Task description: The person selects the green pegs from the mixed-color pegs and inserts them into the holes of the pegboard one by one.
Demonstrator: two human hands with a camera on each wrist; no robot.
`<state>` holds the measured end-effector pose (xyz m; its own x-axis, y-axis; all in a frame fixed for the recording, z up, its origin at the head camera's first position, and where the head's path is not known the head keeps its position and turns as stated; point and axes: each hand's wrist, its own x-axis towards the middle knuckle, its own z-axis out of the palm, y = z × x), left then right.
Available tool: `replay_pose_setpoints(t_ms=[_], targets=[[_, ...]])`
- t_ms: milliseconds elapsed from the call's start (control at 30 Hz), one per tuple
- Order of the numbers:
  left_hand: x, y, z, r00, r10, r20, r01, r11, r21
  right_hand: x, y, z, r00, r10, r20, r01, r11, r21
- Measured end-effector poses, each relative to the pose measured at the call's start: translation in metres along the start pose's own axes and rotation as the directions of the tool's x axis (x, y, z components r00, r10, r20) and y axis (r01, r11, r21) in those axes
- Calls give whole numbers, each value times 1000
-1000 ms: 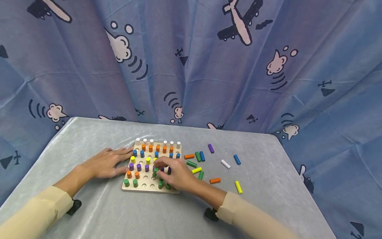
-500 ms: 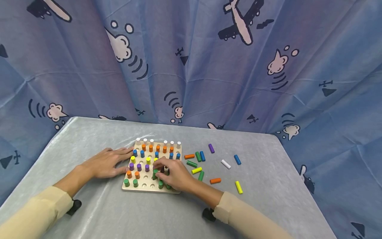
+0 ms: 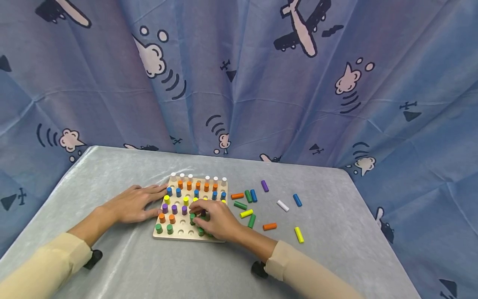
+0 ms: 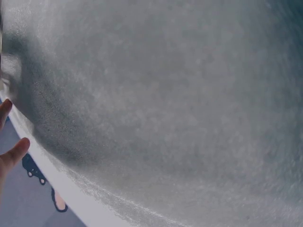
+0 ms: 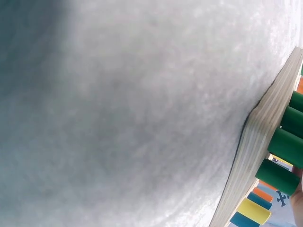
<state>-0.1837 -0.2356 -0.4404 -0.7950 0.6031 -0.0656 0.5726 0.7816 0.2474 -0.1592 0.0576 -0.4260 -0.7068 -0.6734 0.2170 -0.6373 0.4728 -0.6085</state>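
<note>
A wooden pegboard (image 3: 185,238) stands on the table, with upright pegs in rows of white, orange, blue, yellow, purple, orange and green. My right hand (image 3: 218,220) is over its front right part. Thumb and fingers pinch an upright green peg (image 3: 192,219) just right of the front orange pegs; whether it sits in a hole is too small to tell. My left hand (image 3: 134,204) lies flat with straight fingers, fingertips and thumb touching the board's left edge. Green pegs (image 5: 277,176) along the board's edge show in the right wrist view. Some pegs are hidden behind my right hand.
Loose pegs lie scattered right of the board: green (image 3: 240,205), orange (image 3: 269,226), yellow (image 3: 299,235), blue (image 3: 297,200), white (image 3: 282,205) and purple (image 3: 264,186). A grey cloth covers the table (image 3: 149,270). A blue patterned curtain (image 3: 239,83) hangs behind.
My right hand has shifted slightly left, and the green peg in it has moved a little left and toward the front. My left hand has stayed in place.
</note>
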Motion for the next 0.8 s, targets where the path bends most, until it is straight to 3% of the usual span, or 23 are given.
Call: replay_pose_setpoints(t_ms=[567, 800], targets=[[0, -1, 2, 1000, -12, -6, 12, 1000, -7, 0, 0, 2, 1000, 8, 10, -8, 1000, 3], [-1, -2, 1, 1000, -8, 2, 8, 1000, -2, -7, 3, -17, 1000, 25, 4, -25, 1000, 7]])
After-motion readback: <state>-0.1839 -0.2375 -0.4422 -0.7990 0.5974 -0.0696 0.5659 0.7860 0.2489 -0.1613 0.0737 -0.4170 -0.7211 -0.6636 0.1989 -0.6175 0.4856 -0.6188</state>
